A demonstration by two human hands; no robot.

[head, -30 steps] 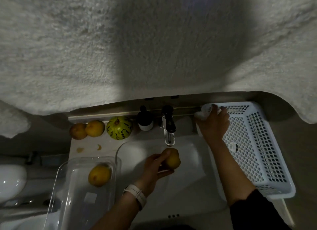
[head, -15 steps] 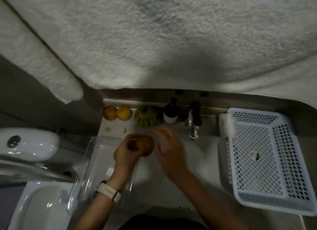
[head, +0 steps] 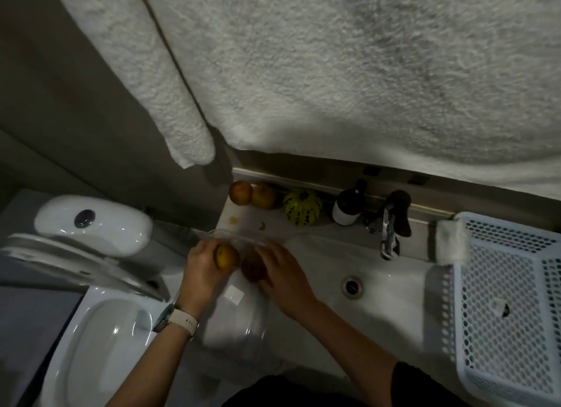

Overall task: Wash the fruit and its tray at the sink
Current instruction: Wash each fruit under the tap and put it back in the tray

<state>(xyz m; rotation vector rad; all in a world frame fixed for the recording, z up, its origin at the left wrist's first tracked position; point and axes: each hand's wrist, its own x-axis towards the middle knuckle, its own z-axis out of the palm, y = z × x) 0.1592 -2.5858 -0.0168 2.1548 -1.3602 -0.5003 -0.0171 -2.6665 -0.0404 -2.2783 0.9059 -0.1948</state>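
Note:
A clear plastic tray (head: 239, 318) stands on the counter left of the white sink (head: 400, 288). Over its far end my left hand (head: 203, 273) grips a yellow fruit (head: 227, 256). Beside it my right hand (head: 283, 274) curls over a darker brown fruit (head: 252, 269), and the two fruits almost touch. Two more round fruits (head: 240, 192) (head: 264, 195) and a green striped gourd (head: 302, 208) sit along the back ledge. No water is visible at the tap (head: 389, 235).
A dark bottle (head: 347, 206) stands by the tap. A white perforated basket (head: 510, 303) fills the counter on the right, with a folded cloth (head: 449, 239) at its corner. A toilet (head: 91, 300) lies to the left. Pale towels (head: 334, 73) hang overhead.
My left hand carried a fruit from under the tap left to the tray. My right hand left the basket's corner, crossed the sink and now covers the brown fruit. The view swung left.

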